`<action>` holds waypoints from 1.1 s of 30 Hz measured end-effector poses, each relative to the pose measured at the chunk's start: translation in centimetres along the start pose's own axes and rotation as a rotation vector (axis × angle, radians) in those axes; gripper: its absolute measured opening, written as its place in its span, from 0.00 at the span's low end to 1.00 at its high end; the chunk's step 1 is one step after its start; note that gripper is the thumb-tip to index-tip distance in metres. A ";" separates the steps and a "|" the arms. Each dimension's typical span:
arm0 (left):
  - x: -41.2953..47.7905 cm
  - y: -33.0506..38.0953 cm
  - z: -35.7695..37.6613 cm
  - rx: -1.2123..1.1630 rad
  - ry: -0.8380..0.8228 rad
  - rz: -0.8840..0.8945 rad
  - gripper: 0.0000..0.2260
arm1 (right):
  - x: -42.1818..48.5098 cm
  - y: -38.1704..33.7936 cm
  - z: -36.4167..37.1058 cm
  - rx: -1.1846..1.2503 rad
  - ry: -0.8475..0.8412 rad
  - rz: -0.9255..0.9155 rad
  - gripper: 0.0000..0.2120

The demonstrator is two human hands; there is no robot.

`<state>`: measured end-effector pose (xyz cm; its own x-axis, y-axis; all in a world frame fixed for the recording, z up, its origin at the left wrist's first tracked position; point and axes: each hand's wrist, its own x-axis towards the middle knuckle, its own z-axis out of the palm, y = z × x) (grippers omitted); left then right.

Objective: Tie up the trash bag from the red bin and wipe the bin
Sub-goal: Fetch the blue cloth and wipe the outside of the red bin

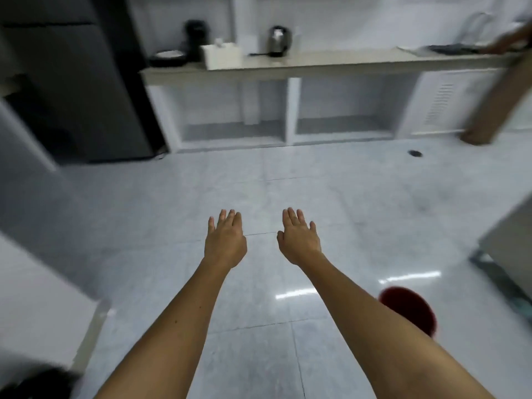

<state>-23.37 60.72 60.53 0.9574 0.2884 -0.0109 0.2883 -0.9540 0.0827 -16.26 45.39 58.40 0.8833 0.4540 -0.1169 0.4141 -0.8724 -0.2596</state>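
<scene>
While the red bin (408, 309) is sitting on the floor low at the right, partly hidden behind the right forearm, the left hand (225, 243) and the right hand (299, 240) are hovering farther out over the tiled floor (259, 182), fingers straight, palms down, apart from each other and holding nothing. No bag is showing clearly in the blurred bin, so the step in hand is probably reaching it. Doing that well is going to mean turning right and bending, then gathering the bag's rim evenly with both hands before lifting, so nothing is spilling. Counting outward: two hands, one red bin, one floor drain (414, 153), then on the far counter (316, 63) one white box (223, 57), one kettle (279, 41) and one dark machine (195, 33). One other person (489, 96) is standing at the counter's right end.
</scene>
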 end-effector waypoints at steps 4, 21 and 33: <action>2.9 11.1 0.9 0.017 -0.057 0.285 0.25 | -3.2 10.4 -2.4 0.040 0.057 0.258 0.28; 0.0 63.6 2.2 0.010 -0.009 1.155 0.25 | -28.1 52.4 -15.1 0.044 0.313 1.017 0.28; -1.7 90.4 1.2 -0.017 -0.068 1.237 0.25 | -36.2 76.1 -25.2 -0.001 0.341 1.120 0.28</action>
<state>1.12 -26.13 66.81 0.5845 -0.8108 0.0321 -0.8098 -0.5803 0.0866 -11.19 -41.95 67.00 0.7680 -0.6402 -0.0169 -0.6328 -0.7545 -0.1739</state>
